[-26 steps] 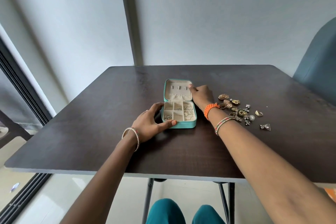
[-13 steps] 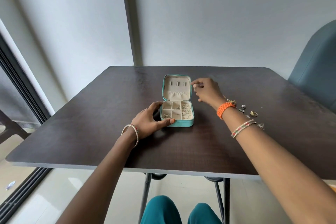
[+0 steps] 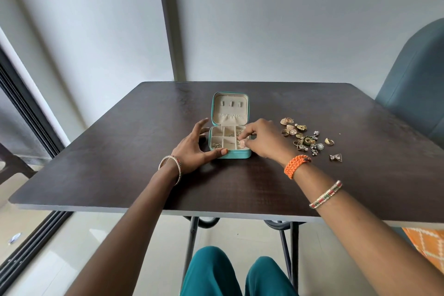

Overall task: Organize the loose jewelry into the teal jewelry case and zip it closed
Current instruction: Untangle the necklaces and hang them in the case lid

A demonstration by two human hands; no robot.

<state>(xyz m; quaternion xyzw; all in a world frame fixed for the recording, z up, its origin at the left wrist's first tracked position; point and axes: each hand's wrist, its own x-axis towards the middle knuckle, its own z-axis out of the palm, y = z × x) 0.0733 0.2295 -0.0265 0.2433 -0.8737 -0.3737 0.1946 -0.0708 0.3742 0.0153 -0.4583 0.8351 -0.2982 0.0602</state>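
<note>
Single head-worn wide-angle view, looked forward and down from seated person's position. Dark table filled mid-frame at arm's reach; wall rose behind; knees showed at bottom edge. No second view.

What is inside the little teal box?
The teal box holds cream compartments with some small gold jewelry. The right hand covers its right side, so what lies there is hidden.

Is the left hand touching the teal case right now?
Touching. The head view shows the left hand with its thumb lying against the front edge of the teal case.
</note>
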